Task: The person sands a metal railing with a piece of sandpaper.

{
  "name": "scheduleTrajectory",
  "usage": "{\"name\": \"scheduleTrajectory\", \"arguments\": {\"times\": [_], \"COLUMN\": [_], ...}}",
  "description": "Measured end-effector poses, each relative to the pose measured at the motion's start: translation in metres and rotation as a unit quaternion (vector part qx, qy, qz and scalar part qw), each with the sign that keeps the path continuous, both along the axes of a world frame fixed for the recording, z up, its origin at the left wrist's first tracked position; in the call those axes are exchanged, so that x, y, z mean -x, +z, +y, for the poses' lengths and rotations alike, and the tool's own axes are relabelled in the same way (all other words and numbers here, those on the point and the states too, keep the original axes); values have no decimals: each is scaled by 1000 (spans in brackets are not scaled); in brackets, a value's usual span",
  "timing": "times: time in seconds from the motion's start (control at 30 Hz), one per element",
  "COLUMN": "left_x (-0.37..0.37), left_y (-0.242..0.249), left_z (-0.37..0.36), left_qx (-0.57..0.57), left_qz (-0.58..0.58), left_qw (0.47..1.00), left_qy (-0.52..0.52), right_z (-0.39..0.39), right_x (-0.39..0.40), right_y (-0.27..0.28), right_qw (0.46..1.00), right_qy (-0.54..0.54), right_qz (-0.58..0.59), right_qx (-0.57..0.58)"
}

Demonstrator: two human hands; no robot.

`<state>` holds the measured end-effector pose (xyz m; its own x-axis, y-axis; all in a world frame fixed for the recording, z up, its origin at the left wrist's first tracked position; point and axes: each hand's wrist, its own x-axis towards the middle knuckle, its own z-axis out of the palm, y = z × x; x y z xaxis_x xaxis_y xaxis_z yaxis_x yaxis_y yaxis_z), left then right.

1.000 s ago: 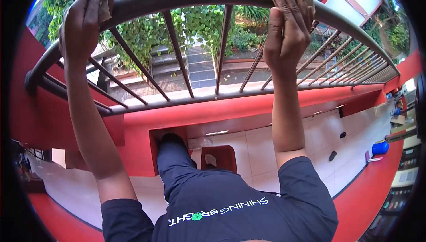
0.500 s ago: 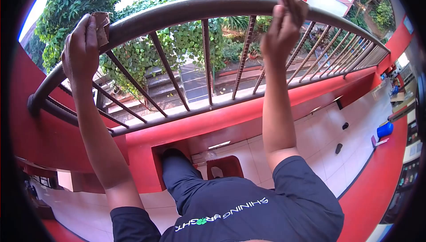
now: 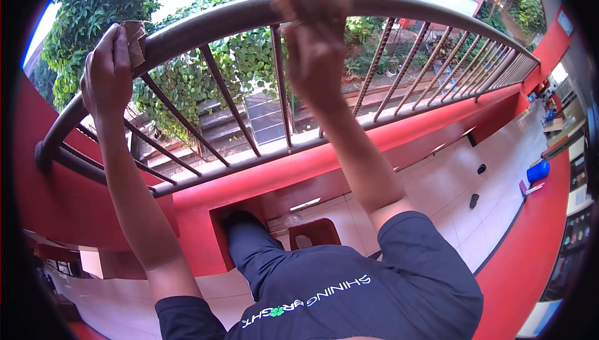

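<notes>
Left hand (image 3: 107, 77), at ten o'clock, is holding brown paper (image 3: 136, 45) against the rail (image 3: 212, 25). Right hand (image 3: 317, 59), at twelve, is blurring over it, grip impossible to tell. Even pressure, following the curve, is probably working best.

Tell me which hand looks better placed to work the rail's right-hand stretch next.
Probably the right hand: though blurred, it is at the rail nearer that stretch. The left hand is near the rail's left end, with a brown piece there.
</notes>
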<state>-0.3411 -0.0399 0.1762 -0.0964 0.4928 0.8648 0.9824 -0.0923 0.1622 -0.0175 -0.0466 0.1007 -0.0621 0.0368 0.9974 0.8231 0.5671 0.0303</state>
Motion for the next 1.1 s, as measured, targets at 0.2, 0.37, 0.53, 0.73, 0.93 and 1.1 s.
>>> {"name": "scheduleTrajectory", "arguments": {"times": [0.2, 0.37, 0.53, 0.73, 0.93, 1.1], "left_x": [0, 6, 5, -73, -67, -69], "left_y": [-4, -6, -3, 18, 6, 5], "left_z": [-1, 4, 5, -15, -7, -8], "left_qx": [0, -13, 13, 58, 21, 29], "left_qz": [0, 6, 11, 62, 85, 86], "left_qw": [1000, 1000, 1000, 992, 995, 995], "left_qy": [1, -10, 13, -91, -56, -33], "right_z": [23, 4, 21, 13, 17, 7], "right_x": [-74, -7, -77, -23, -36, -30], "right_y": [18, 3, 11, 9, 11, -7], "right_qw": [960, 999, 949, 999, 984, 997], "right_qy": [-15, -10, 26, -2, -46, -19], "right_qz": [280, -37, 314, 25, 172, 72], "right_qx": [-13, -25, -5, -32, -8, 29]}}
